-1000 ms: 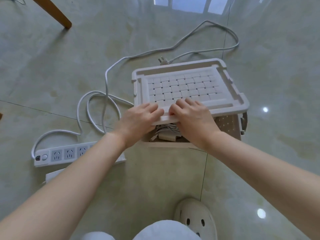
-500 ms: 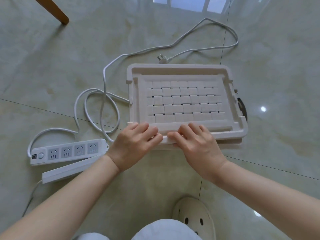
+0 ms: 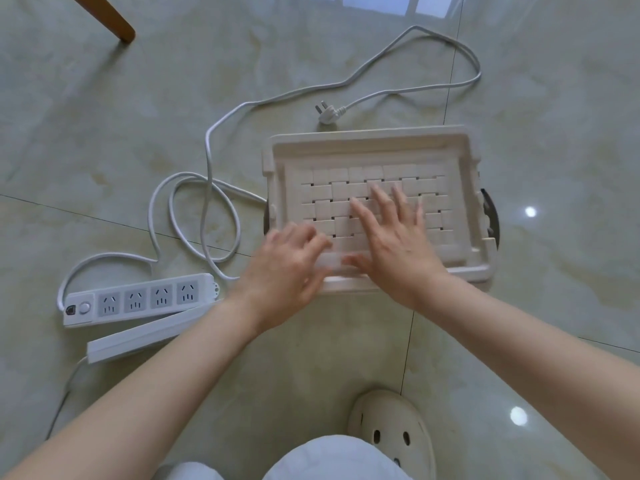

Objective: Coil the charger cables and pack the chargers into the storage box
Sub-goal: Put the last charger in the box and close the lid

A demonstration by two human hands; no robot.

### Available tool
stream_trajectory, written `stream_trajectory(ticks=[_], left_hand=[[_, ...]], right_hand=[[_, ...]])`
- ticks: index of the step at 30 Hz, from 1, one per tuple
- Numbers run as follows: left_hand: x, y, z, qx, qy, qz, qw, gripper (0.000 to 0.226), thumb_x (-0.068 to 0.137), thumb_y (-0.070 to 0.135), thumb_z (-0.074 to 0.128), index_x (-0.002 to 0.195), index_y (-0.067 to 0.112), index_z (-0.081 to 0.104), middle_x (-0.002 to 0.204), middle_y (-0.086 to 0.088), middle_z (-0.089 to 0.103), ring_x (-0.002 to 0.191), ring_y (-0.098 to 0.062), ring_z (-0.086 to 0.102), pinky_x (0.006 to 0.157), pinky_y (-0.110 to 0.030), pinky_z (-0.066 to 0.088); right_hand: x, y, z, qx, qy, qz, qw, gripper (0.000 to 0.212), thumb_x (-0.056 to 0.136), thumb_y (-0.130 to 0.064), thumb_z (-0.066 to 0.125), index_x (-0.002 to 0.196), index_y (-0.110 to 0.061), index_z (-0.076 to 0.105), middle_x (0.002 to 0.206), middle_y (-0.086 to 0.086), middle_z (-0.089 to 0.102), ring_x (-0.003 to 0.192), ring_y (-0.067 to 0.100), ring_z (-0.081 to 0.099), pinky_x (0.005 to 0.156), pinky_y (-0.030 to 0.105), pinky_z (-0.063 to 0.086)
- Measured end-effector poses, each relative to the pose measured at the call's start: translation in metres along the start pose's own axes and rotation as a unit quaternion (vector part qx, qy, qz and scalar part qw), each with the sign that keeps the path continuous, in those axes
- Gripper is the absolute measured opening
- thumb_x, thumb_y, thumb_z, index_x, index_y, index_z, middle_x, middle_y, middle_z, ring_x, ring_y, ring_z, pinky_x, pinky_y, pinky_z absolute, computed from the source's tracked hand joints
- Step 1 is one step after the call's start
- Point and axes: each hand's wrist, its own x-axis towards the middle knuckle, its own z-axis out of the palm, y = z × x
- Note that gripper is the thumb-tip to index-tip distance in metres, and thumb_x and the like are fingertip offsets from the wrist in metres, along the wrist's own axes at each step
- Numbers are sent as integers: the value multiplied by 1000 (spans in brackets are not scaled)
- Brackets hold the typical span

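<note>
The cream storage box (image 3: 464, 258) stands on the floor with its woven-pattern lid (image 3: 374, 150) lying flat on top, so the chargers inside are hidden. My right hand (image 3: 394, 244) rests flat on the lid's middle with fingers spread. My left hand (image 3: 287, 271) hovers at the lid's near left corner, fingers loosely curled and blurred, holding nothing.
A white power strip (image 3: 138, 299) lies left of the box, its cable (image 3: 207, 188) looping across the tiles to a plug (image 3: 327, 114) behind the box. A second white strip (image 3: 145, 336) lies beside it. A wooden leg (image 3: 110, 20) stands far left; my shoe (image 3: 391, 431) is below.
The lid came down from tilted to flat on the box. My right hand slid from the near edge onto the lid's middle; my left hand let go of the edge.
</note>
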Motion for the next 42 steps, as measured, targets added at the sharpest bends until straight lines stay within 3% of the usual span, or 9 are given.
stream_trajectory(ticks=[5,10,20,24,26,30,31,36,42], left_hand=[[3,0,5,-23,-74,-178,981,55,99,32,42,149,19,24,158,-5,15,145,-23,13,115,-34,14],[13,-9,5,57,-183,-154,969,60,102,40,22,150,23,-9,157,2,-19,145,-19,-16,117,-32,-4],[29,-15,9,-5,-186,-115,976,63,100,38,35,151,24,0,159,4,-10,146,-20,-10,118,-32,-2],[17,-10,13,-117,48,-160,979,62,89,21,61,145,20,34,153,-4,26,137,-20,21,112,-35,15],[12,-10,18,-232,128,-299,917,65,85,13,65,142,13,36,143,-8,38,129,-21,33,108,-28,21],[5,-15,18,-614,52,-512,599,47,86,15,66,128,2,51,110,-7,65,91,-16,63,84,-29,51],[4,-16,18,-613,68,-515,595,42,84,13,68,123,1,56,102,-5,67,85,-14,64,79,-28,53],[12,-5,12,-327,153,-483,798,34,78,11,74,110,7,62,97,1,63,86,-12,59,75,-12,41],[15,-13,16,-443,149,-496,731,34,81,6,70,114,3,63,101,-10,67,92,-19,62,91,-30,50]], right_hand=[[0,1,4,-46,-107,23,993,97,80,-72,37,146,-27,-16,153,12,-23,138,40,-23,111,62,-3],[7,0,3,-67,-121,42,989,98,79,-74,34,145,-26,-21,152,13,-25,137,41,-24,111,63,-3],[2,3,8,-69,-138,85,984,99,77,-76,32,145,-27,-20,154,13,-22,140,41,-18,111,63,2],[4,2,12,-74,-146,82,983,99,78,-76,31,144,-25,-24,152,14,-27,138,43,-22,108,65,-2],[6,3,13,-80,-150,78,982,99,78,-76,28,143,-24,-25,151,14,-29,137,43,-24,107,66,-3],[6,3,12,-81,-154,77,982,99,78,-76,29,143,-24,-25,151,15,-29,137,43,-24,107,66,-3],[6,3,12,-81,-154,77,982,99,79,-76,29,143,-24,-25,151,15,-29,137,43,-23,107,66,-3],[7,4,12,-80,-155,78,982,99,78,-76,28,143,-24,-25,150,15,-29,137,43,-24,106,66,-4],[7,3,12,-79,-154,78,982,99,79,-76,28,143,-24,-25,151,15,-29,137,43,-24,107,67,-3]])
